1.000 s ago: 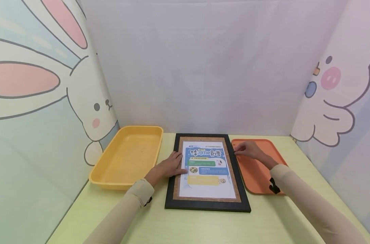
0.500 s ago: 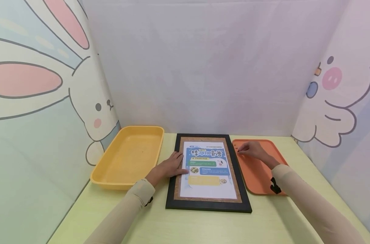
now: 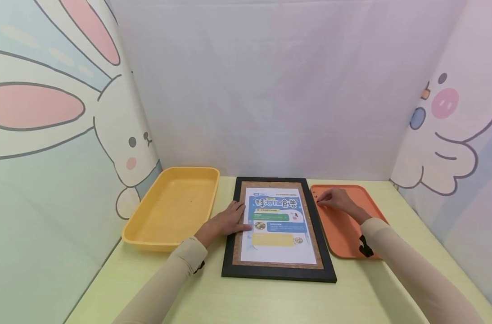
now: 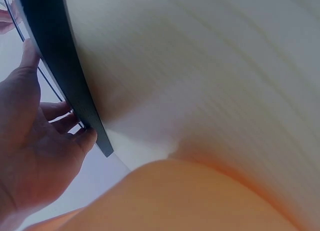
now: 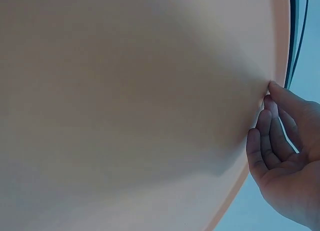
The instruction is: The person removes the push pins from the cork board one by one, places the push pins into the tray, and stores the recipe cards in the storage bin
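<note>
A black photo frame [image 3: 331, 268] lies on the table, with a brown backing and a printed sheet [image 3: 280, 254] in it. My left hand [image 3: 228, 219] rests on its left side, thumb over the sheet's edge; the left wrist view shows the fingers [image 4: 62, 123] along the black border. My right hand [image 3: 338, 201] is over the upper left of the orange tray [image 3: 353, 238], thumb and index finger pinched together at a small dark piece [image 3: 318, 201]. In the right wrist view the fingertips [image 5: 271, 84] are right by the tray's rim, and the piece is hardly visible.
A yellow bin [image 3: 164, 245] stands left of the frame. Tiny dark specks [image 3: 315, 195] lie in the tray's upper left corner. A pale wall [image 3: 262, 90] closes off the back, with cartoon-printed walls [image 3: 124, 103] at both sides.
My right hand has moved slightly right, from the border between frame and tray to over the tray. The left hand has stayed on the frame.
</note>
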Demonstrator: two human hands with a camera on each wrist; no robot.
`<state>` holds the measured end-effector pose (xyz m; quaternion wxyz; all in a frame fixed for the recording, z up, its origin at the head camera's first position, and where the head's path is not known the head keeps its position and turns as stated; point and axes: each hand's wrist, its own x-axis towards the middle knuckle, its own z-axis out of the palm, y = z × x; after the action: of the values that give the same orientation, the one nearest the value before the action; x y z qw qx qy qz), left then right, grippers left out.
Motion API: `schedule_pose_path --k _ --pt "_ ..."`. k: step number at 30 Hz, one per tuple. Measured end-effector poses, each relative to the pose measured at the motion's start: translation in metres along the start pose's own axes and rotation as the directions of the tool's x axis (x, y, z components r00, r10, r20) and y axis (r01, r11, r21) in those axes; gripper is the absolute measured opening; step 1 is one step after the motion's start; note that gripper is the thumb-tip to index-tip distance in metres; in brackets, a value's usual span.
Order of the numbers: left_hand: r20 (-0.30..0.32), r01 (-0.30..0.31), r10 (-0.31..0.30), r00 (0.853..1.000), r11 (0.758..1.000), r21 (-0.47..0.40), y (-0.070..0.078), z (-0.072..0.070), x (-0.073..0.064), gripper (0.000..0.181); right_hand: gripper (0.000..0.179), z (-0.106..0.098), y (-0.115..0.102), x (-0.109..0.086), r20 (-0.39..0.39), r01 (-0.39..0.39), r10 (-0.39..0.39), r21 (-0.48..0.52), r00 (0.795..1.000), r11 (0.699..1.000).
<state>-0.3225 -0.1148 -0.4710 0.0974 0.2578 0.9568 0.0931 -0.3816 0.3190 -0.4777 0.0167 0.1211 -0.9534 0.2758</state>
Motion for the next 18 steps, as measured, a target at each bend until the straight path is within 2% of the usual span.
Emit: schedule_pose_path --k 8,18 --pt "-0.007 -0.002 0.002 1.000 1.000 -0.002 0.0013 0.0002 0.0017 0.099 0.013 -0.0008 0.0010 -0.0049 0.004 0.011 -0.011 0.018 1.000 1.000" --pt "-0.006 0.010 -0.010 1.000 1.000 0.007 0.0002 0.0020 0.0012 0.099 0.016 0.0014 0.0000 -0.0044 0.004 -0.016 0.016 0.021 1.000 1.000"
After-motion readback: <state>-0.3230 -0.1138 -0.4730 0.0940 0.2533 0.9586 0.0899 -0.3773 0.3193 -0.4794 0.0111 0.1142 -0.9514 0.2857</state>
